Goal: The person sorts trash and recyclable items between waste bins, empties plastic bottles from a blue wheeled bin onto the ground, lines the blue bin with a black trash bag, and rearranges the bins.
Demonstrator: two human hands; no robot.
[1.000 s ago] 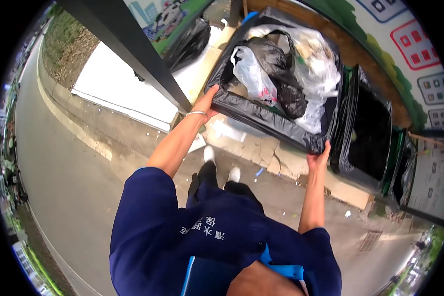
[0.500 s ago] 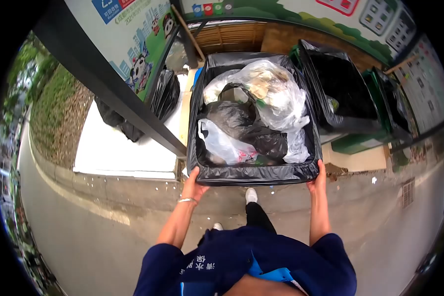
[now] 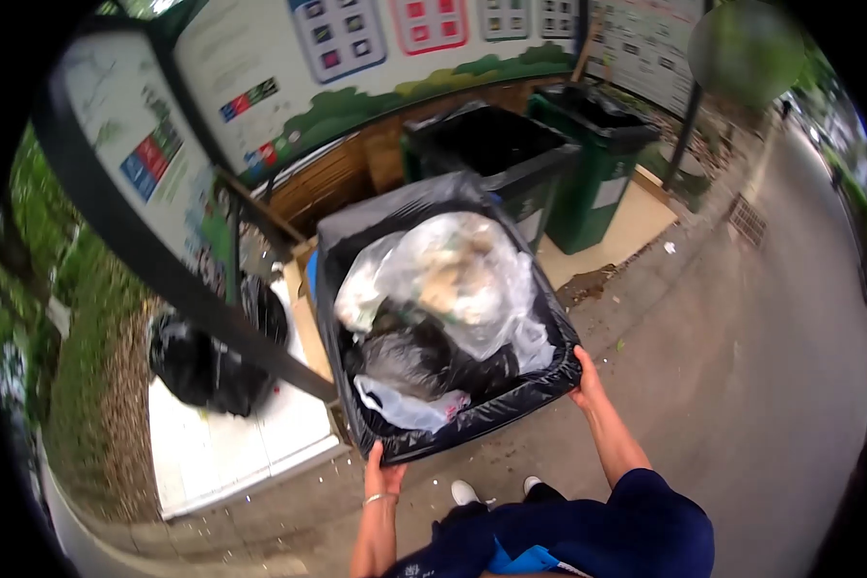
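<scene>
A bin with a black liner (image 3: 472, 420) stands in front of me, filled with clear, white and black bags of rubbish (image 3: 453, 279). My left hand (image 3: 383, 472), with a bracelet at the wrist, grips the near left corner of its rim. At the near right corner, my right hand (image 3: 588, 379) is closed on the rim, thumb on top. The fingers under the rim are partly hidden on both sides.
Two green bins with black liners (image 3: 535, 178) (image 3: 597, 193) stand behind on the right. Black bags (image 3: 207, 371) lie on a white platform (image 3: 260, 453) at left, beyond a dark post (image 3: 193, 289). A drain grate (image 3: 747, 220) is at right.
The view has turned, and the held bin now sits lower and further left, tilted in the frame. More of the other bins and the road at right shows. Both hands have kept their hold.
</scene>
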